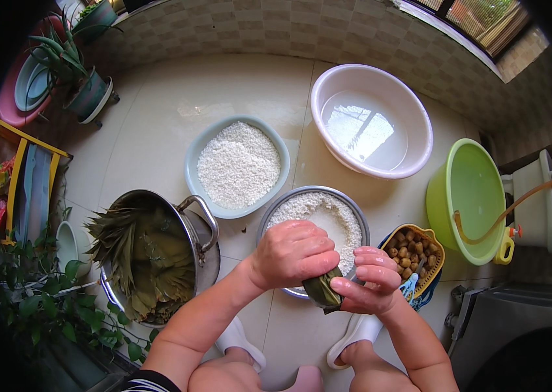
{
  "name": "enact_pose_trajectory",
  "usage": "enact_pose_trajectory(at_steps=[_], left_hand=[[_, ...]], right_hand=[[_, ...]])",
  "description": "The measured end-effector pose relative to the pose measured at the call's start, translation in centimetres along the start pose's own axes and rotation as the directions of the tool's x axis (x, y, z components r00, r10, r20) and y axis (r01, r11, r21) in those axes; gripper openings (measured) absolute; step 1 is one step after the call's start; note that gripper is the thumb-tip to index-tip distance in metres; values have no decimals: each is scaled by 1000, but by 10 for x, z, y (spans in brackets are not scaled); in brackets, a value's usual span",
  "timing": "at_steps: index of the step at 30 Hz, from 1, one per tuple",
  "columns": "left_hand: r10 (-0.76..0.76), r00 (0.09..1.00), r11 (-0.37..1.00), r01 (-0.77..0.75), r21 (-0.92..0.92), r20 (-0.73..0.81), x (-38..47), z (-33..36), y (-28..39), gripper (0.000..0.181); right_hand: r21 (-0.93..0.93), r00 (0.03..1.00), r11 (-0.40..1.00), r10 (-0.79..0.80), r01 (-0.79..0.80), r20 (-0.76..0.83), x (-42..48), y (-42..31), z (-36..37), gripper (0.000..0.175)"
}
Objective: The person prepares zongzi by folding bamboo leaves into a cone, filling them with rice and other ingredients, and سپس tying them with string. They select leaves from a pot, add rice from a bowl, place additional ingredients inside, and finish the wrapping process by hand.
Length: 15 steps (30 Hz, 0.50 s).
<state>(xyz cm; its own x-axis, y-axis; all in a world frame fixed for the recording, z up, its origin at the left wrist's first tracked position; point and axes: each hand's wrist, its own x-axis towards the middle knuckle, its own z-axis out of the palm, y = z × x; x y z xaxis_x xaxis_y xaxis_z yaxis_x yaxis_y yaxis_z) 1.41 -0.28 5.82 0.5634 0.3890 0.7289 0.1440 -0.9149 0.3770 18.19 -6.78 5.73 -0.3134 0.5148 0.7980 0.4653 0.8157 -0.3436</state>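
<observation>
My left hand (298, 255) is closed around the upper side of a folded green leaf parcel (322, 291). From the right, the thumb of my right hand (371, 279) presses on the same parcel, its other fingers raised and curled. Both hands look wet. The parcel hangs over the near rim of a metal bowl (262, 223) of white rice grains (339, 215), which has a hollow in its middle. What the leaf encloses is hidden. To the left stands a big steel pot (195, 267) with long leaves (153, 259) soaking in liquid.
A pale blue basin (189, 166) holds more rice. Beyond it are a pink basin (324, 117) of water and a green basin (435, 196) with a hose (511, 208). Brown nuggets (405, 252) and light-blue-handled scissors (410, 286) lie in a yellow basket (436, 267). Vines (50, 308) crowd the left.
</observation>
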Motion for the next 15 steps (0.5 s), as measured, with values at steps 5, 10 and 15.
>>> enact_pose_trajectory(at_steps=[5, 10, 15], left_hand=[[-292, 931, 911, 340, -231, 219, -12, 10, 2, 26], [-576, 448, 99, 868, -486, 684, -11, 32, 19, 32], [-525, 293, -261, 838, -478, 799, -20, 44, 13, 26]], right_hand=[[38, 947, 956, 283, -292, 153, 16, -3, -7, 46], [159, 636, 619, 716, -769, 289, 12, 24, 2, 36], [334, 127, -82, 820, -939, 558, 1, 41, 12, 33]])
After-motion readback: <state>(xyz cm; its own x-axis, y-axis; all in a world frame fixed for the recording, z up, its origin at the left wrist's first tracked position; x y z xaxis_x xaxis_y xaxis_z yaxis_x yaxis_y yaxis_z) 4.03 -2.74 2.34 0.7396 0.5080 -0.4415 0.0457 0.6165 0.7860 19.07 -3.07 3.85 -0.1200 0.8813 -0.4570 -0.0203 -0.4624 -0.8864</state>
